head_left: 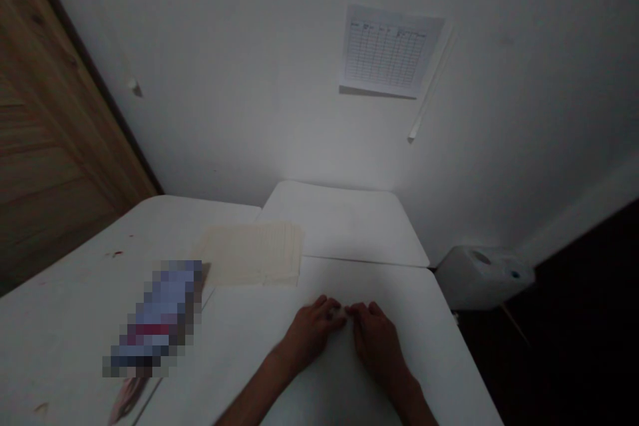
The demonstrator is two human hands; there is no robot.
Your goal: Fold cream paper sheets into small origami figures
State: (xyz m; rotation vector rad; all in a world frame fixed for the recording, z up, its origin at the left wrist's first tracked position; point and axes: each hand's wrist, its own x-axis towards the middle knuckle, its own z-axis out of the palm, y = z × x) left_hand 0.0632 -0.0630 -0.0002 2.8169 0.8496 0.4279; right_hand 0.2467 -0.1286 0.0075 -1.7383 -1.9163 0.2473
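Observation:
My left hand (313, 331) and my right hand (375, 339) rest close together on a white table (429, 319), fingertips almost meeting. The fingers of both are curled and pinched toward a small pale thing between them, too small and dim to name. A stack of cream paper sheets (252, 253) lies on the table just beyond my left hand.
A blurred-out flat object (154, 319) lies to the left, with something pinkish (127, 399) below it. More white table surfaces (344, 219) stand behind. A printed chart (387, 53) hangs on the wall. A white container (482, 273) sits at the right, a wooden door (44, 146) at the left.

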